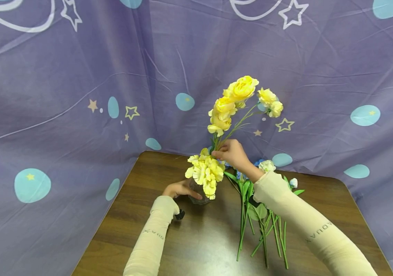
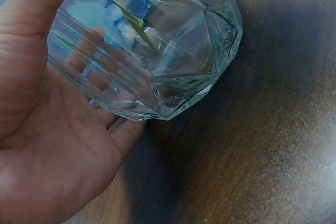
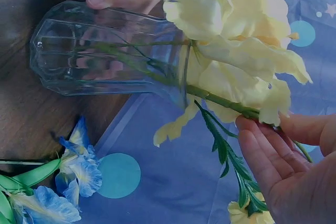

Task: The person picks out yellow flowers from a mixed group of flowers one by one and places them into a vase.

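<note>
Hands setting yellow flowers in a glass vase

At frame centre, the left hand (image 1: 180, 189) cups the vase (image 1: 198, 193) on the table (image 1: 203, 237); the right hand (image 1: 232, 154) pinches the yellow flower stem (image 1: 231, 132) above it.

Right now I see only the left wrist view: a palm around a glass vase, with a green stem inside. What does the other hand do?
Observer: The right hand holds the stem of a tall yellow flower spray in its fingers, just above the vase mouth.
Operator: Is any bloom already in the vase?
Observer: Yes, a pale yellow carnation hangs over its rim.
Operator: Are more flowers near?
Observer: Blue flowers with long green stems lie on the table, on the right side of the vase.
</note>
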{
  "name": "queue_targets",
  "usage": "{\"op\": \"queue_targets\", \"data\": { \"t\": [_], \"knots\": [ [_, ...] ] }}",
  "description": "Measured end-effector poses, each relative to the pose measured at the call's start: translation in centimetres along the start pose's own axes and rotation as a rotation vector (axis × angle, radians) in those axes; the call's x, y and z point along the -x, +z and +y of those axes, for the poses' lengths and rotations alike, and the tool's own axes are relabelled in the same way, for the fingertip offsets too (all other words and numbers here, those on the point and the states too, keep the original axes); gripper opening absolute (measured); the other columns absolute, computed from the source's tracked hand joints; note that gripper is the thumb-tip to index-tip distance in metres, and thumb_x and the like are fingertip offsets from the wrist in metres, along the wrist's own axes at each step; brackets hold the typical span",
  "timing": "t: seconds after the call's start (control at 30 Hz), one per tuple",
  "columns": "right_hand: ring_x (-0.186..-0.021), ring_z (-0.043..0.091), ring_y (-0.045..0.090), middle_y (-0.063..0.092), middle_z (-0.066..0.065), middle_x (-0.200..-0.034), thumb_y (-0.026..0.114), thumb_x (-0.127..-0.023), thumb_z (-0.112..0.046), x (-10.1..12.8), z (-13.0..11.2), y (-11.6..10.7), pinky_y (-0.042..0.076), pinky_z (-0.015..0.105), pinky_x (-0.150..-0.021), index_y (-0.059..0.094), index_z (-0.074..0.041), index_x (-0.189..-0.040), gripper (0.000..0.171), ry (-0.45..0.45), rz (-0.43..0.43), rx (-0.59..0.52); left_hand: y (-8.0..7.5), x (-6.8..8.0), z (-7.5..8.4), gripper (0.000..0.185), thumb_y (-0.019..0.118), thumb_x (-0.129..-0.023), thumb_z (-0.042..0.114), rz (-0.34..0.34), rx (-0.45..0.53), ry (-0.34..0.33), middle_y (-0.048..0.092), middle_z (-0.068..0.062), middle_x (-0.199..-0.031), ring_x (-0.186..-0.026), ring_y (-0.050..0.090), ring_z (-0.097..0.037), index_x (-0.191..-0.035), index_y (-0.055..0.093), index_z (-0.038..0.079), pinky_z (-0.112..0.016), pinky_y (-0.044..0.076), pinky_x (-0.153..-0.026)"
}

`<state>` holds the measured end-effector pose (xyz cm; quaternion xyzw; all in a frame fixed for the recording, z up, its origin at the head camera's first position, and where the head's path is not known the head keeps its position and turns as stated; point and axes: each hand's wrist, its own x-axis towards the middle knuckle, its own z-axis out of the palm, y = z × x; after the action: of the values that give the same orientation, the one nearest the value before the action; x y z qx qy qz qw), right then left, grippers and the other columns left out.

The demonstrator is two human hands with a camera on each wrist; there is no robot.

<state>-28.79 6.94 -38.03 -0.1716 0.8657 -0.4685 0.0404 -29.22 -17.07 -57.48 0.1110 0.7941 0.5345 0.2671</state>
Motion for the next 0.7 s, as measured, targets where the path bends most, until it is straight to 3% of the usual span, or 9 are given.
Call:
{"op": "queue_targets", "data": {
  "t": [0.13,0.27,0.5,0.6,0.7],
  "knots": [
    [-0.079,0.031,0.074,0.077,0.016,-0.081,0.075,-0.093,-0.018,-0.2,0.1,0.2,0.062,0.043,-0.075,0.071,0.001,-0.096,0.019,-0.035,-0.006,0.043,0.0,-0.1,-0.1,0.123,0.091,-0.075,0.025,-0.002,0.008,0.011,0.017,-0.019,-0.170,-0.156,0.017,-0.038,-0.165,0.008,0.012,-0.056,0.016,-0.127],
    [-0.067,0.024,0.069,0.073,0.009,-0.067,0.076,-0.093,-0.017,-0.3,0.3,0.2,0.057,0.034,-0.066,0.074,-0.002,-0.083,0.018,-0.060,-0.027,0.072,0.0,-0.1,-0.1,0.123,0.091,-0.075,0.025,-0.006,0.009,0.012,0.018,-0.019,-0.169,-0.156,0.018,-0.038,-0.165,0.009,0.011,-0.056,0.015,-0.127],
    [-0.048,0.013,0.047,0.064,0.000,-0.055,0.078,-0.091,-0.016,-0.6,0.9,0.2,0.039,0.028,-0.054,0.071,-0.006,-0.067,0.026,-0.001,-0.100,0.062,0.0,-0.1,-0.1,0.126,0.092,-0.074,0.028,0.013,0.004,-0.029,0.016,-0.022,-0.169,-0.156,0.018,-0.039,-0.165,0.006,0.011,-0.056,0.019,-0.127],
    [-0.048,0.013,0.048,0.065,-0.001,-0.056,0.079,-0.089,-0.014,-0.8,1.2,0.3,0.040,0.028,-0.054,0.074,-0.007,-0.068,0.022,0.003,-0.120,0.074,0.0,-0.2,-0.1,0.126,0.091,-0.074,0.027,0.011,0.002,-0.028,0.015,-0.020,-0.170,-0.156,0.018,-0.038,-0.165,0.006,0.012,-0.055,0.019,-0.127],
    [-0.053,0.015,0.058,0.070,0.003,-0.061,0.079,-0.088,-0.010,-0.8,1.5,0.5,0.049,0.027,-0.058,0.076,-0.004,-0.070,0.018,-0.016,-0.135,0.099,0.0,-0.2,0.0,0.125,0.091,-0.075,0.025,0.007,0.005,-0.002,0.014,-0.017,-0.171,-0.157,0.015,-0.036,-0.165,0.006,0.013,-0.055,0.016,-0.127]
  ]
}}
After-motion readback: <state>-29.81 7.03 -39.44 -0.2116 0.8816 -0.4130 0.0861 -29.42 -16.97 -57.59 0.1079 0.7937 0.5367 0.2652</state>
